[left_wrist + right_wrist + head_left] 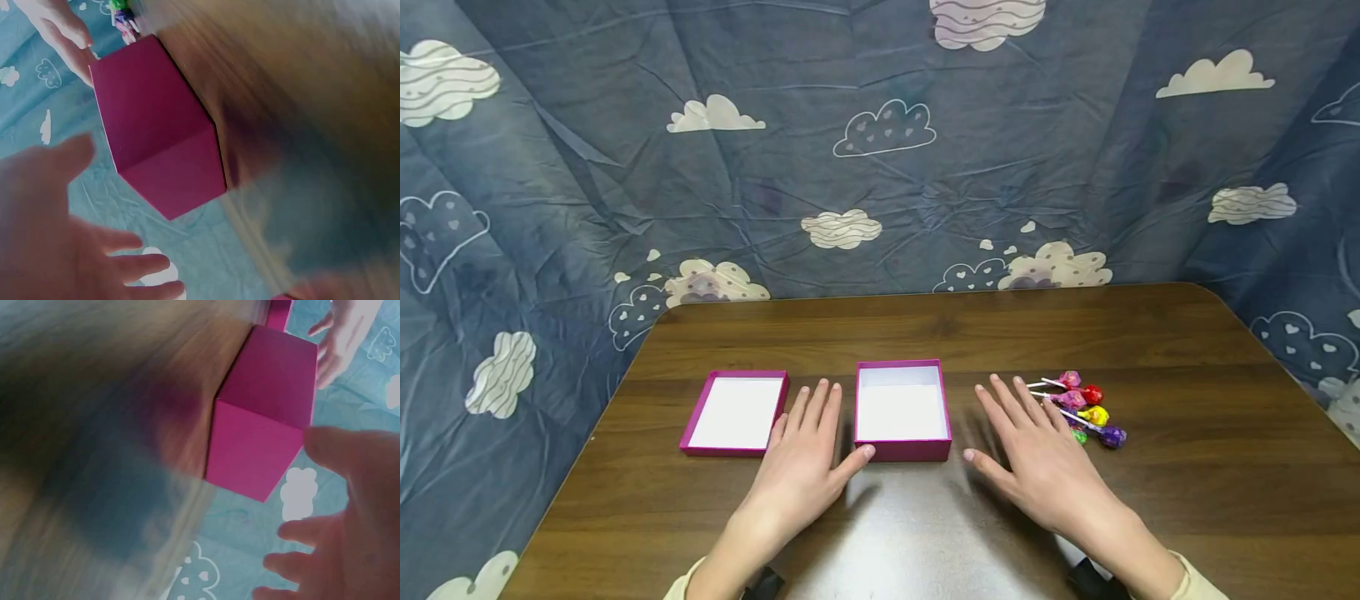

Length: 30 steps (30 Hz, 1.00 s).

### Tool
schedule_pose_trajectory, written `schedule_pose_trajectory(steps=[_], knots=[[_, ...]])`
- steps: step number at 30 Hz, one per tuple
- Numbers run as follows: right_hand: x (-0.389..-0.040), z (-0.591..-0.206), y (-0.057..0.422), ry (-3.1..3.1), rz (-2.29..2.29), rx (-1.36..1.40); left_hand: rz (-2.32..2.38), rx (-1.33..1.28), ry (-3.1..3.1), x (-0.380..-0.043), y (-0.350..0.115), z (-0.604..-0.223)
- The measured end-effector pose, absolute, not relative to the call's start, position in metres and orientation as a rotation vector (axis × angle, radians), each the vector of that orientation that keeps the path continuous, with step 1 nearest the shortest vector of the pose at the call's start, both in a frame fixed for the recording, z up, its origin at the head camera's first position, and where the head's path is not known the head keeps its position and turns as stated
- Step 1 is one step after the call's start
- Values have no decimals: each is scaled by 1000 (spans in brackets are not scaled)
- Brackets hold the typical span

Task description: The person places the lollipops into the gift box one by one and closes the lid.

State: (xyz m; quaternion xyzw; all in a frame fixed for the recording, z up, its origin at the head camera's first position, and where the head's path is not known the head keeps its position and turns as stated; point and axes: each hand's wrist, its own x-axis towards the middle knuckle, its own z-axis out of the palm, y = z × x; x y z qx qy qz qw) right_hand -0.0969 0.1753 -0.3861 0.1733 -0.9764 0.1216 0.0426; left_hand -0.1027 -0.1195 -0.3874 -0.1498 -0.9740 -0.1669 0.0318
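Observation:
An open magenta box [901, 452] with a white inside stands in the middle of the table. To its left lies the matching shallow lid [734, 412], its white inside facing up. My left hand [805, 467] hovers between lid and box, fingers straight and holding nothing; its thumb overlaps the box's front corner in the head view. My right hand [1045, 467] is spread to the right of the box, also holding nothing. Just beyond its fingers lie several wrapped lollipops [1093, 415] in pink, red, yellow, purple and green, partly hidden by that hand.
The brown wooden table [1210, 483] has rounded far corners. Behind it hangs a blue cloth [790, 75] printed with white clouds. Light-coloured sleeves [1195, 579] and dark wrist straps [1093, 579] show at both wrists.

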Motion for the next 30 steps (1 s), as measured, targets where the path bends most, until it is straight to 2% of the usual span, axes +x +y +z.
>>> schedule_pose_trajectory(steps=[14, 30], knots=[[-95, -379, 193, -2856, 610, 496, -1496, -363, -2950, -120, -117, -388], [-91, -374, 237, -2701, 705, 435, -1612, -339, -2924, -128, -116, -394]])
